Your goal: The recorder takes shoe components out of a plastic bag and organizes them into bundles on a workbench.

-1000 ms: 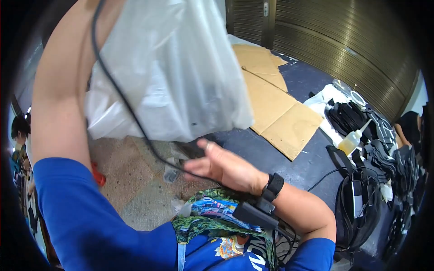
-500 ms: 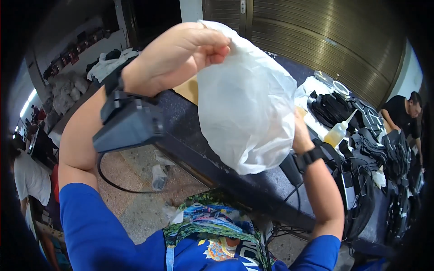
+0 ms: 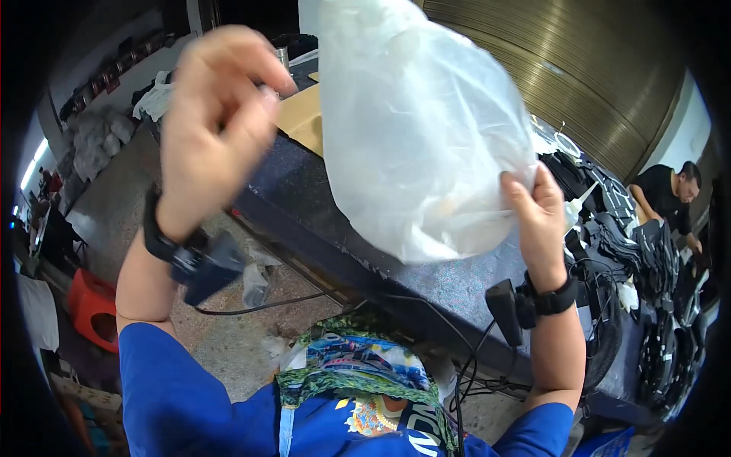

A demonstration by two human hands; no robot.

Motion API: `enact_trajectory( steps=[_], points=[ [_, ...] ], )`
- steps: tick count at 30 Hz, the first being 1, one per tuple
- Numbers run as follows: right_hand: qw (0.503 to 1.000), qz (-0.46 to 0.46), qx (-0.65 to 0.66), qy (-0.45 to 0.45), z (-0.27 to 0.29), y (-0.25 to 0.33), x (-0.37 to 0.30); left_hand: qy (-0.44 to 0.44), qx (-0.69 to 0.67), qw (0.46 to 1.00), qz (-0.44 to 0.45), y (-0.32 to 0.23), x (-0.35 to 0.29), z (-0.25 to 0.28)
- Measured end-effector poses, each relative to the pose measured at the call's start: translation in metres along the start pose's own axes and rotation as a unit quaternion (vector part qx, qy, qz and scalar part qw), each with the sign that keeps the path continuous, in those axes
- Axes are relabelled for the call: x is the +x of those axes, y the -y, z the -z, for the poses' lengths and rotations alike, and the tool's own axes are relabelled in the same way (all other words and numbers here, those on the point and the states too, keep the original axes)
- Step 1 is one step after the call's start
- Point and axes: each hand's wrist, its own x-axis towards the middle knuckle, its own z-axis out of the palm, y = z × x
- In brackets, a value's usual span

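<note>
A translucent white plastic bag (image 3: 422,129) hangs in front of me above the table, puffed out and wrinkled toward its lower edge. My right hand (image 3: 539,217) grips its lower right side between thumb and fingers. To the left of the bag, my left hand (image 3: 221,129) is raised and smeared by motion. Its fingers are bent, with a gap between thumb and forefinger, and I see nothing in them. A piece of brown cardboard (image 3: 303,120) lies on the table behind, partly covered by the bag.
Stacked black straps and pads (image 3: 647,255) cover the right of the dark table (image 3: 304,206), beside a nozzle bottle (image 3: 572,209). A person (image 3: 670,190) bends over at the far right. A red plastic stool (image 3: 91,308) stands left; loose cables (image 3: 464,365) hang below the table edge.
My left hand has let go of the bag's upper edge and moved left and down. The bag has shifted up and right, with my right hand now showing on its side.
</note>
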Motion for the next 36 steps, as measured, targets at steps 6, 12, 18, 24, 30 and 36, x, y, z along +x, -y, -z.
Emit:
enact_trajectory(
  steps=[6, 12, 18, 24, 30, 36],
  points=[
    [0.996, -0.001, -0.08, 0.042, -0.02, 0.039, -0.034, 0.238, 0.202, 0.93, -0.194, 0.004, -0.018, -0.077],
    [0.999, -0.006, -0.037, 0.012, -0.012, 0.044, -0.046, 0.185, 0.366, 0.869, -0.277, 0.061, -0.003, -0.125],
    [0.996, 0.017, -0.065, -0.066, 0.01, 0.046, -0.046, 0.349, 0.379, 0.846, -0.137, 0.041, -0.017, -0.053],
    [0.946, 0.157, -0.243, -0.146, 0.017, 0.056, -0.028, 0.378, 0.284, 0.868, -0.153, -0.015, -0.029, -0.005],
    [0.864, 0.235, -0.318, 0.311, -0.064, 0.077, -0.03, 0.362, 0.27, 0.863, -0.227, -0.033, -0.041, -0.005],
    [0.783, 0.28, -0.47, 0.298, -0.091, -0.046, 0.044, 0.323, 0.219, 0.882, -0.262, -0.026, -0.052, -0.012]
  ],
)
